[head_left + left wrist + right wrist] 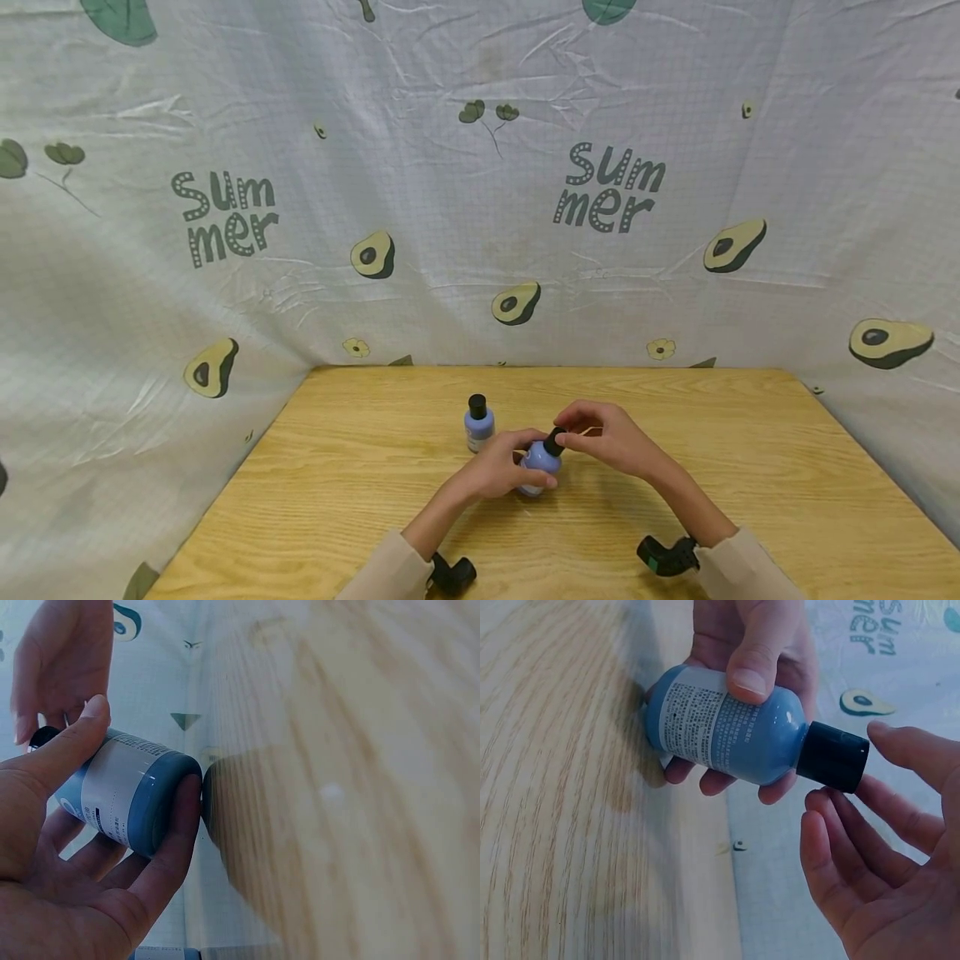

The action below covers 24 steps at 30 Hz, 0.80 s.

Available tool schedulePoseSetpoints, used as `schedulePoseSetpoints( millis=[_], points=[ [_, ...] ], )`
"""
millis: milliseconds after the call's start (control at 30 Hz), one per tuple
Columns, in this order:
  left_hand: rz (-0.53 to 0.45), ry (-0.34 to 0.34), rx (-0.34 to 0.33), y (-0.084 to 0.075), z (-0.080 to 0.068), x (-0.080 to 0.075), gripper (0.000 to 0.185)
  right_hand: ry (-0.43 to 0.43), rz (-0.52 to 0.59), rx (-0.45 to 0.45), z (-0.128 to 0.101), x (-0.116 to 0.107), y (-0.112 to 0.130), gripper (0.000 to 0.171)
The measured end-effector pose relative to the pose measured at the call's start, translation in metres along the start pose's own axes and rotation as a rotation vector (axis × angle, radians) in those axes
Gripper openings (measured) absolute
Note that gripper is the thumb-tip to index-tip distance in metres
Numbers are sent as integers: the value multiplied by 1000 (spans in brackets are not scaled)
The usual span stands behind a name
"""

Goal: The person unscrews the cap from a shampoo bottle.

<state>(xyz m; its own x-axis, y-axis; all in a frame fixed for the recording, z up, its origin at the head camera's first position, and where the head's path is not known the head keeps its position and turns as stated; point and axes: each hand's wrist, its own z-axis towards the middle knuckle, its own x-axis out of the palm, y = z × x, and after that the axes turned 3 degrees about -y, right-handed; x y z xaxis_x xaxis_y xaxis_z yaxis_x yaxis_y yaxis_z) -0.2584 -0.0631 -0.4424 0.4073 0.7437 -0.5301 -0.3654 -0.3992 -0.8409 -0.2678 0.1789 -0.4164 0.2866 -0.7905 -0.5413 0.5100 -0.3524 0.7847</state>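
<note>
Blue and glossy, with a pale printed label (694,716) and black cap (832,757), the bottle (543,459) tilts in the lower middle of the head view, gripped by the left hand (501,467); the right hand (617,438), fingers half bent, is at the cap, whether pinching it cannot be told

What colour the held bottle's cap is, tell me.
The cap is black; it shows best in the right wrist view.
</note>
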Motion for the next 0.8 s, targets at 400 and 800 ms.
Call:
schedulePoseSetpoints(
  millis=[400, 800],
  points=[
    [16, -10, -5, 0, 0, 0, 53, 39, 50, 0, 0, -1, -1, 28],
    [-2, -3, -8, -2, -1, 1, 51, 16, 13, 3, 0, -1, -1, 21]
  ],
)
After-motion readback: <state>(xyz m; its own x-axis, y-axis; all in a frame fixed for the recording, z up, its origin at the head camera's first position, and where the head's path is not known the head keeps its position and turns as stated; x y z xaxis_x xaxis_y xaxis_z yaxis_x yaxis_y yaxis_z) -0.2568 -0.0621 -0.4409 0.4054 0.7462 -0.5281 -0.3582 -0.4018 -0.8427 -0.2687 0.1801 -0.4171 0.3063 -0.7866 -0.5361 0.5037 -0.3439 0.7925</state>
